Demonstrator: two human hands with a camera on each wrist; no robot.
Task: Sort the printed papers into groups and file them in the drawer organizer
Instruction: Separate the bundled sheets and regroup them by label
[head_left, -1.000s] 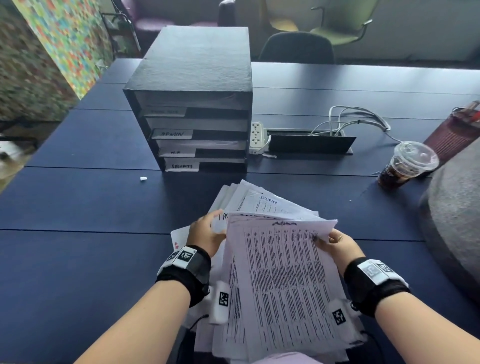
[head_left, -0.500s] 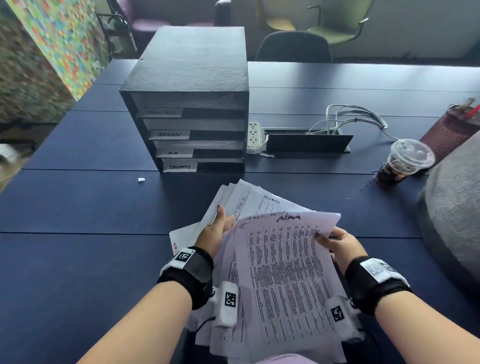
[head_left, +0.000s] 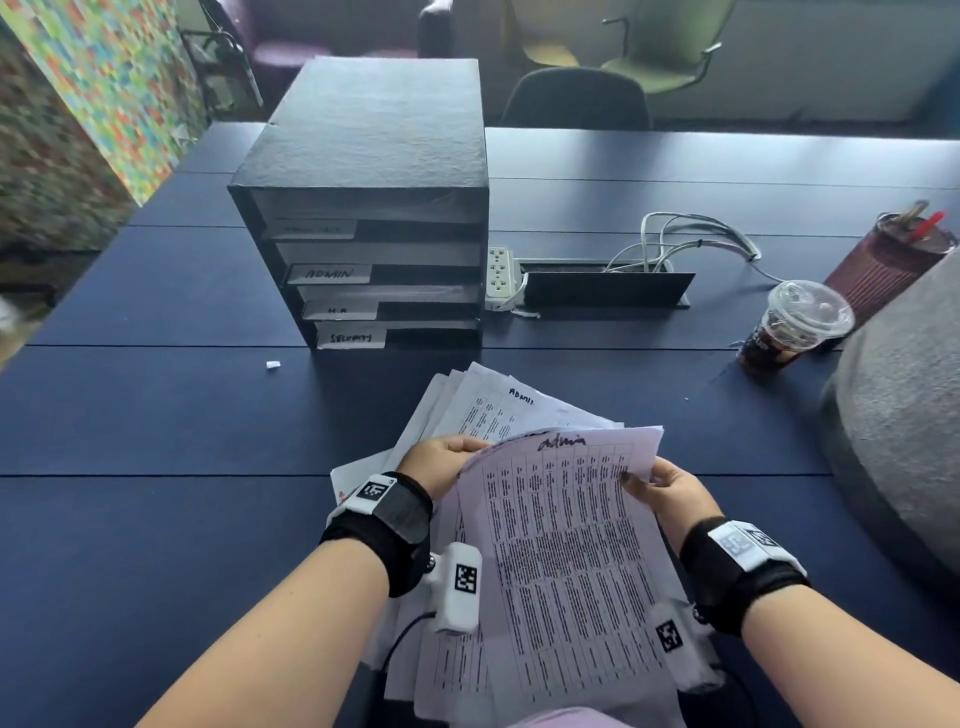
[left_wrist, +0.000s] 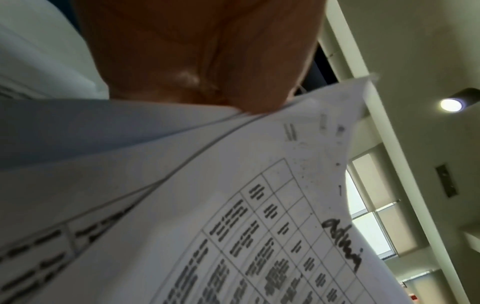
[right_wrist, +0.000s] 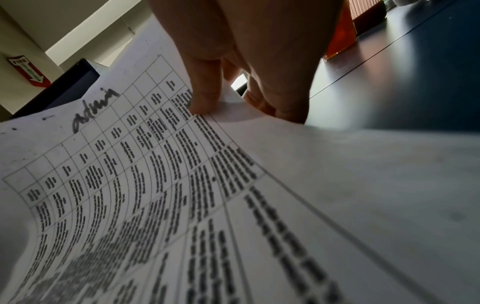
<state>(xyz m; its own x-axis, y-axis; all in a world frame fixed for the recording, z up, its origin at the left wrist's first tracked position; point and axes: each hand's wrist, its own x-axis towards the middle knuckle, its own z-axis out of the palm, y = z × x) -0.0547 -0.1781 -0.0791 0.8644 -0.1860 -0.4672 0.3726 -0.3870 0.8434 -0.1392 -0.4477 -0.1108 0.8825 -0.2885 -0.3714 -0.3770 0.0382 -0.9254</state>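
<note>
A fanned stack of printed papers (head_left: 488, 410) is held over the near part of the dark blue table (head_left: 156, 415). The top sheet (head_left: 566, 545), a printed table with "Admin" handwritten at its head, shows in both wrist views (left_wrist: 285, 236) (right_wrist: 145, 185). My left hand (head_left: 441, 467) grips the stack at its left edge. My right hand (head_left: 660, 488) pinches the top sheet's right edge, thumb on top (right_wrist: 205, 90). The black drawer organizer (head_left: 374, 208) stands beyond, its slots labelled; "ADMIN" (head_left: 330, 274) and "SECURITY" (head_left: 350, 339) are readable.
A power strip (head_left: 500, 278) and open cable box (head_left: 602, 286) with wires sit right of the organizer. An iced drink cup (head_left: 789, 327) and a ribbed red tumbler (head_left: 883, 265) stand at the right. A grey rounded object (head_left: 898, 415) fills the right edge. Chairs stand behind the table.
The sheet behind the top one marked "Security" has gone from view; one marked "Admin" shows there now. My left hand has shifted along the stack's left edge. The right hand keeps its pinch.
</note>
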